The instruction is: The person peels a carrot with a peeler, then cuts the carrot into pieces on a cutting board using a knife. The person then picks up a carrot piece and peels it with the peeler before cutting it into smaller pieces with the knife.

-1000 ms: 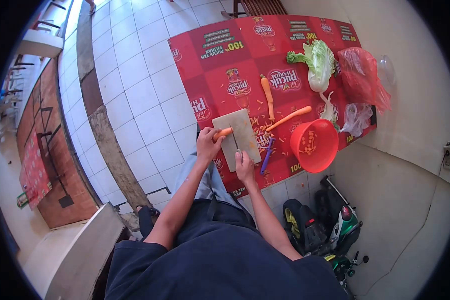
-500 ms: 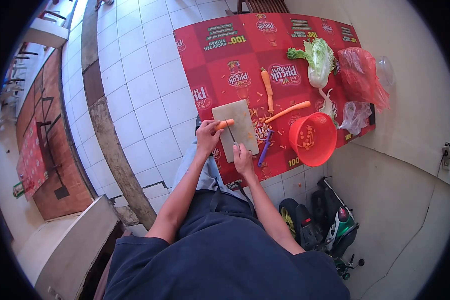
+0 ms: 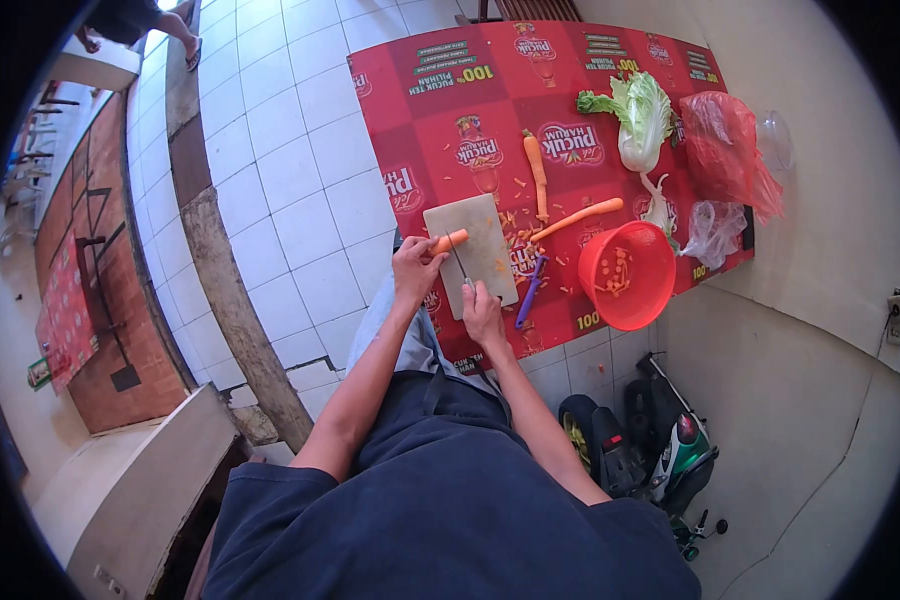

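On a pale cutting board (image 3: 483, 262), a carrot piece (image 3: 453, 240) is pinched by my left hand (image 3: 416, 266), closed at its near end. My right hand (image 3: 483, 315) grips the handle of a knife (image 3: 461, 267), whose blade lies across the carrot. Whether the edge has gone into the carrot cannot be made out. Beside the board rest a purple-handled peeler (image 3: 531, 293) and orange peelings. Two whole peeled carrots, one upright in view (image 3: 535, 175) and one slanting (image 3: 577, 220), lie past the board. A red bowl (image 3: 648, 310) to the right holds several carrot slices.
Farther back on the red-covered table (image 3: 420, 120) are a leafy cabbage (image 3: 641, 125), a red plastic bag (image 3: 722, 150) and a clear plastic bag (image 3: 712, 227). A wall borders the right side. A motorbike (image 3: 675, 455) stands below. Another person's leg (image 3: 177, 30) shows at upper left.
Another person's legs have come into view at upper left. Both my hands keep their holds, with the knife still across the carrot; the view has shifted slightly.
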The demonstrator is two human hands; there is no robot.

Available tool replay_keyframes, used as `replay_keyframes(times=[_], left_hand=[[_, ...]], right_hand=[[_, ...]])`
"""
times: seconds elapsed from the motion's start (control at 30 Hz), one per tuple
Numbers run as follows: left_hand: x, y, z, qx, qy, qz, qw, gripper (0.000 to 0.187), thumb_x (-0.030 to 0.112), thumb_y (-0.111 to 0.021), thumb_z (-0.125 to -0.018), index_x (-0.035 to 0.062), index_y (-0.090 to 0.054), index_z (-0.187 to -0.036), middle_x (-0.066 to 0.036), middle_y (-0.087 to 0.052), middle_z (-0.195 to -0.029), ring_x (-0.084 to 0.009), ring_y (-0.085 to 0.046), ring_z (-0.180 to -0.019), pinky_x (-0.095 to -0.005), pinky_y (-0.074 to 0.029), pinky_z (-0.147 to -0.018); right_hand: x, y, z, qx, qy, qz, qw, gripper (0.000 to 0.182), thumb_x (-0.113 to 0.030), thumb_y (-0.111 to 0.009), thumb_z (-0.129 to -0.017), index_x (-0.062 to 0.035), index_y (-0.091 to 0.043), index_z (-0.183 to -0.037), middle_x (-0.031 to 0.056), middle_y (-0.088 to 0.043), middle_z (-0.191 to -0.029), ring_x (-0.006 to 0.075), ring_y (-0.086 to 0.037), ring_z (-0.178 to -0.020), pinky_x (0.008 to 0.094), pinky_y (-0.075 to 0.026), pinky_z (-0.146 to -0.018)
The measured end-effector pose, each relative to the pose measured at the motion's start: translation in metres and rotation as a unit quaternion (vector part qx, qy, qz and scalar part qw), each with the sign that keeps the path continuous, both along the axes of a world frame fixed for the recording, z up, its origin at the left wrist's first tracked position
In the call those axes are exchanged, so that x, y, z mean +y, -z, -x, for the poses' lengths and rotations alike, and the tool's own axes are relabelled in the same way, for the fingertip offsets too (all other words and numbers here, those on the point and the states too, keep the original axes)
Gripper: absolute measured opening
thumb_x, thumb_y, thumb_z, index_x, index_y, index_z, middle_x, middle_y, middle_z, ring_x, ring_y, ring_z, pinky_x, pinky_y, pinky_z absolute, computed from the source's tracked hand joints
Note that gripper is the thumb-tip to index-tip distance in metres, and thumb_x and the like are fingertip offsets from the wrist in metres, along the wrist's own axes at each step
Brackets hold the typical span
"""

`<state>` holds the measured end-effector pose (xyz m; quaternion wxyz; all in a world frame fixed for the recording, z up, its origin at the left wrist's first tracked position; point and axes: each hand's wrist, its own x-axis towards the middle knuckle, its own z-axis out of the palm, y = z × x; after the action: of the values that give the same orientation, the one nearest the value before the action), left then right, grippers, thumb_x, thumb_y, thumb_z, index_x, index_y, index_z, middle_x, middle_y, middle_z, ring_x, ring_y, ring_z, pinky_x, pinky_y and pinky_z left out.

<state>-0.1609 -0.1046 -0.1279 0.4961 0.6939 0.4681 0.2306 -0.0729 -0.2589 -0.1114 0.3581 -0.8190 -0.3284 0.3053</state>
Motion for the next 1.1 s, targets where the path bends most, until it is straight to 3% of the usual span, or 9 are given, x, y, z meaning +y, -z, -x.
replay_keyframes(times=[0.13,0.5,0.77,1.1], left_hand=[[0.000,0.001,-0.001,-0.019,-0.006,-0.029,0.999,0.036,0.003,-0.087,-0.076,0.0002,-0.076,-0.111,-0.010,-0.069,-0.097,-0.0179,-0.072,-0.076,-0.0274,-0.065,-0.070],[-0.002,0.005,-0.001,-0.031,-0.020,-0.017,0.999,0.040,0.002,-0.087,-0.075,-0.0001,-0.076,-0.112,-0.010,-0.069,-0.094,-0.0179,-0.071,-0.076,-0.0272,-0.063,-0.069],[-0.008,0.005,-0.002,-0.021,-0.036,-0.059,0.997,0.035,0.005,-0.086,-0.077,0.0001,-0.076,-0.110,-0.010,-0.069,-0.093,-0.0197,-0.069,-0.073,-0.0299,-0.059,-0.067],[-0.002,0.010,-0.002,0.005,-0.024,-0.065,0.998,0.036,0.001,-0.085,-0.078,-0.0002,-0.076,-0.113,-0.011,-0.070,-0.096,-0.0170,-0.072,-0.076,-0.0271,-0.062,-0.069]], right_hand=[[-0.001,-0.002,-0.001,0.005,-0.001,0.014,1.000,0.032,-0.029,-0.050,-0.107,-0.0004,-0.054,-0.093,0.0294,-0.062,-0.074,0.0523,-0.064,-0.078,0.0582,-0.046,-0.063],[0.004,-0.007,-0.005,-0.018,-0.023,0.052,0.998,0.034,-0.032,-0.050,-0.106,0.0000,-0.055,-0.095,0.0326,-0.064,-0.077,0.0540,-0.064,-0.078,0.0630,-0.049,-0.066],[0.005,-0.002,-0.005,-0.007,-0.026,0.057,0.998,0.034,-0.032,-0.050,-0.106,0.0000,-0.055,-0.095,0.0329,-0.064,-0.077,0.0546,-0.064,-0.078,0.0627,-0.049,-0.066],[0.009,-0.008,-0.014,-0.019,-0.052,0.085,0.995,0.036,-0.033,-0.048,-0.107,-0.0003,-0.055,-0.094,0.0324,-0.064,-0.078,0.0540,-0.064,-0.080,0.0618,-0.047,-0.066]])
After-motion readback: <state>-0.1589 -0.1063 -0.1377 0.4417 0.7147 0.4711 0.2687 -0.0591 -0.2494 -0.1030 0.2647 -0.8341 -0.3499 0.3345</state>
